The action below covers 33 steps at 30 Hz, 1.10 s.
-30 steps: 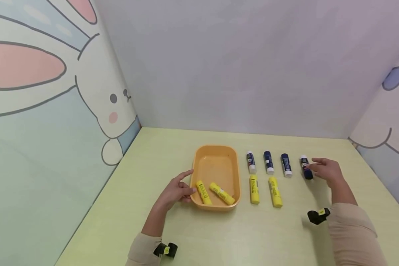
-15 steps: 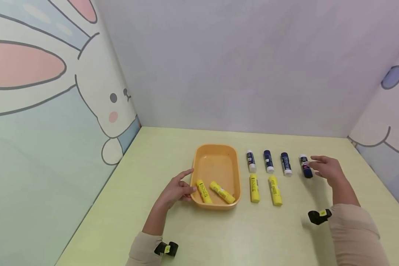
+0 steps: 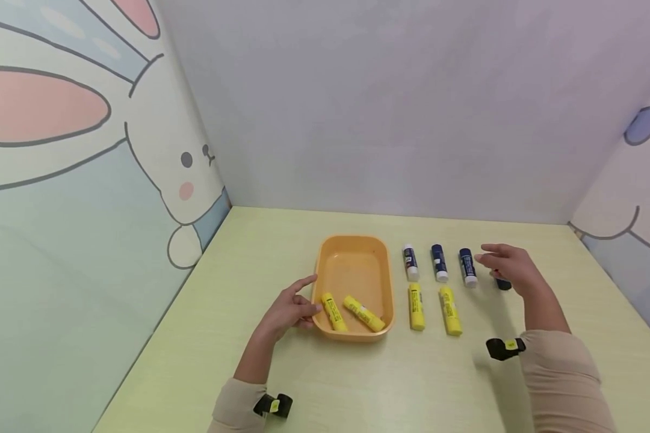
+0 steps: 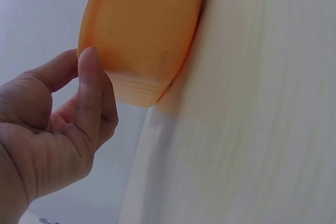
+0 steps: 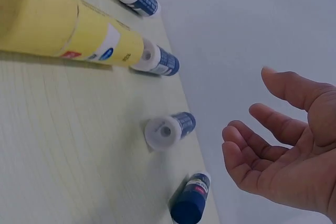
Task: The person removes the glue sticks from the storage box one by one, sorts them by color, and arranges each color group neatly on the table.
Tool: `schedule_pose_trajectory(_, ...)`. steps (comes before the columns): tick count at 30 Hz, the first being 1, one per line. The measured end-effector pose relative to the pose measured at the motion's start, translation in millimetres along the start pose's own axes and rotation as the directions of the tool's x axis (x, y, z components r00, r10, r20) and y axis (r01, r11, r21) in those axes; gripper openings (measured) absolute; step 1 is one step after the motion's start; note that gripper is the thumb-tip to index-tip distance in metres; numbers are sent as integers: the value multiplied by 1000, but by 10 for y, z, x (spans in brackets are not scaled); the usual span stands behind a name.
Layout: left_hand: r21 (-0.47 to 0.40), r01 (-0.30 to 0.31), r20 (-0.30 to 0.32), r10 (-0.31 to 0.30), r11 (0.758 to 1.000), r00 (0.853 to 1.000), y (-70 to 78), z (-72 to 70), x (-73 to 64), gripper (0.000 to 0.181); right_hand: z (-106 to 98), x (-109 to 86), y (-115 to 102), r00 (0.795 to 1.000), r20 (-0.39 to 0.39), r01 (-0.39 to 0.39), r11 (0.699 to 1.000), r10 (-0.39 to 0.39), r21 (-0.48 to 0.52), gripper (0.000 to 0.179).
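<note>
At the near left corner of the orange tray (image 3: 388, 270), my left hand (image 3: 287, 313) pinches the rim between thumb and fingers; the left wrist view shows it at the tray wall (image 4: 147, 30). Two yellow glue sticks (image 3: 333, 312) lie inside the tray's near end. My right hand (image 3: 511, 270) hovers over the right end of a row of blue glue sticks, its fingers apart and holding nothing. Beneath it, the rightmost blue glue stick (image 5: 191, 200) is partly hidden in the head view. Just left of the fingertips lies another blue glue stick (image 3: 468, 267).
Two more blue glue sticks, one with a white cap (image 3: 411, 262), continue the row toward the tray. In front of them lie two yellow glue sticks (image 3: 416, 307) on the pale table (image 3: 390, 385). A grey wall (image 3: 390, 120) stands behind, with rabbit-painted walls at the sides.
My right hand has shifted left from the rightmost blue glue stick toward the one beside it, now covering part of the rightmost. The left hand and tray have stayed put.
</note>
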<state>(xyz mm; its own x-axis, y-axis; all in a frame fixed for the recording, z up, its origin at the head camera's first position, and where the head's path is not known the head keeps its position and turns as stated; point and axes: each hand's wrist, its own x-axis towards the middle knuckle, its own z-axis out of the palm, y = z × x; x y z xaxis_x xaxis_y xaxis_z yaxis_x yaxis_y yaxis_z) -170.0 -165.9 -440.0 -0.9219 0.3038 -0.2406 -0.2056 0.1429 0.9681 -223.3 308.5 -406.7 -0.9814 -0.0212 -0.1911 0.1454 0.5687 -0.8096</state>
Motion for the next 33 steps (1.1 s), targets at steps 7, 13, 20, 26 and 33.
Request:
schedule_pose_trajectory(7, -6, 1, -2, -1, 1000, 1000, -13, -9, 4, 71, 192, 58, -198, 993, 114, 24, 998, -31, 62, 72)
schedule_pose_trajectory(13, -9, 15, -19, -15, 1000, 1000, -39, -31, 16, 71, 310, 122, -364, 970, 216, 96, 991, -114, 90, 69)
schedule_pose_trajectory(20, -6, 16, -16, -16, 1000, 1000, -27, -20, 15, 71, 454, 200, -538, 917, 345, 166, 978, -200, 126, 64)
schedule_pose_trajectory(26, -1, 0, -2, 0, 1000, 1000, 3, 18, 17, 71, 564, 266, -657, 868, 427, 231, 968, -253, 102, 61)
schedule_pose_trajectory(33, 9, 6, -3, -6, 1000, 1000, 5, 28, 45, 71, 691, 312, -780, 823, 504, 260, 963, -261, 73, 54)
